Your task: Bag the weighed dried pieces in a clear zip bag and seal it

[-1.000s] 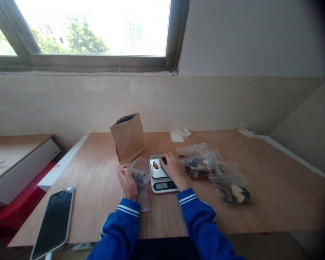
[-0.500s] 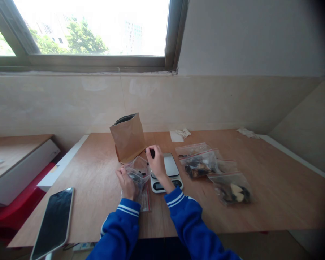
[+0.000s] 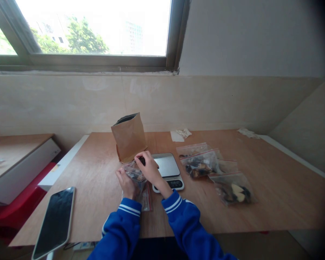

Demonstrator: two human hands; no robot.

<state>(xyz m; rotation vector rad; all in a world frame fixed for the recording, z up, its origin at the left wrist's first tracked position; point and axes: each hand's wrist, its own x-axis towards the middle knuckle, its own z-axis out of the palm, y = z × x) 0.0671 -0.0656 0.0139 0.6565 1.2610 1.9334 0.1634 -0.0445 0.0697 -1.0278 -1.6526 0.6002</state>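
Wooden counter (image 3: 260,216), flat plywood look, near edge running just under the blue sleeves. Right edge meets a white strip by the tiled wall; left edge drops to a lower bench (image 3: 13,151). Open room: bare wood on the far right and front right, and a bare patch between the phone and the left hand.

Phone (image 3: 54,222) lies flat at the near-left corner, dark glossy screen up, hanging partly over the front edge. Brown paper bag (image 3: 129,137) stands upright, matte, creased, top open, just behind the hands. Kitchen scale (image 3: 166,171) is just right of the hands: flat shiny metal plate, dark display at the front. Three or so filled clear zip bags (image 3: 206,164) with red seal strips lie in a cluster right of the scale, dark and pale chunks inside. Crumpled paper (image 3: 182,133) sits near the back wall.

Left hand (image 3: 127,184) holds the small clear bag (image 3: 135,175) from below, fingers clenched on the thin crinkly plastic, bag raised slightly off the counter, dark pieces inside. Right hand (image 3: 148,168) is at the bag's mouth, fingers pinched on a small dark piece (image 3: 142,161) right over the opening. A flat empty-looking zip bag (image 3: 146,196) lies under the left hand.
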